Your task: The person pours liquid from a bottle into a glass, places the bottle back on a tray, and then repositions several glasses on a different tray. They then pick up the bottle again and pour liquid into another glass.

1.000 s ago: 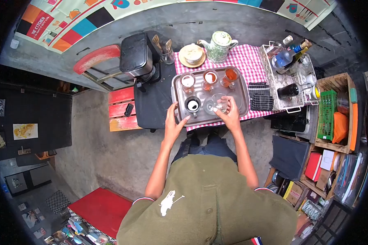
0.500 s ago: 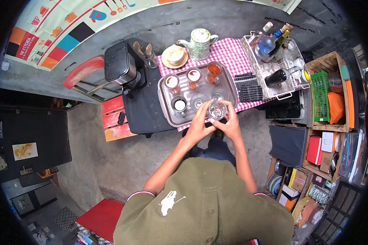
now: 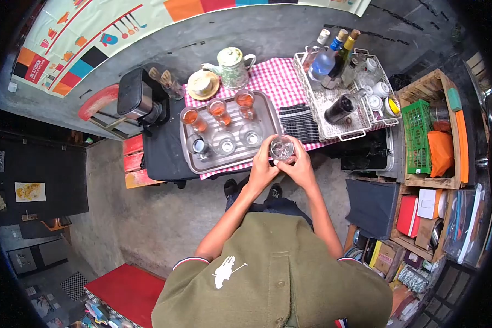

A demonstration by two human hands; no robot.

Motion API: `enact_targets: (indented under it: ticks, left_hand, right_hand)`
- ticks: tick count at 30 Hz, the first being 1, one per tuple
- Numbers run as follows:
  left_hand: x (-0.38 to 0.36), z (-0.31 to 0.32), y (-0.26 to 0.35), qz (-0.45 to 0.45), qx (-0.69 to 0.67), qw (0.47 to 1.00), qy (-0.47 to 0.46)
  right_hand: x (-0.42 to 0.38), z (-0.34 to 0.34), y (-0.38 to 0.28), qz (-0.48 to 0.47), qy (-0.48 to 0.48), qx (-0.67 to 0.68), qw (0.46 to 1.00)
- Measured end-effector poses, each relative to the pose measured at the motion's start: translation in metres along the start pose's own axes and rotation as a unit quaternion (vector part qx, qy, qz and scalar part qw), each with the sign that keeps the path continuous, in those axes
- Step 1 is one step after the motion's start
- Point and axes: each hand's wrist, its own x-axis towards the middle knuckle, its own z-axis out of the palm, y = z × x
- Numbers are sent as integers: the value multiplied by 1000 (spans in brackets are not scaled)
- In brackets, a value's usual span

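In the head view I hold a clear glass cup (image 3: 282, 146) between both hands, its open rim facing up toward me. My left hand (image 3: 263, 165) is closed around its left side, and my right hand (image 3: 300, 167) wraps its right side. The cup is just off the front right corner of a brown serving tray (image 3: 269, 107). On that tray, three glasses of reddish-amber drink (image 3: 219, 113) form the back row. In front of them are a glass with dark contents (image 3: 198, 146) and two clear glasses (image 3: 224, 144) that look empty.
Behind the tray are a green patterned teapot (image 3: 233, 68) and a lidded cup on a saucer (image 3: 202, 86). A striped dark cloth (image 3: 299, 123) lies right of it, beside a white wire basket (image 3: 341, 134) of bottles and jars. A black coffee machine (image 3: 139, 95) stands left.
The view has shifted, so the table things appear farther left. My hands and the glass cup have moved from over the tray's front edge to beyond its front right corner.
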Motion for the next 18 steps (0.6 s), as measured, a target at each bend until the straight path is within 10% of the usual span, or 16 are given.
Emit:
enact_targets:
  ticks: [18]
  left_hand:
    - [58, 72, 2, -113, -164, 979, -35]
  right_hand:
    - [13, -99, 63, 109, 26, 192, 975]
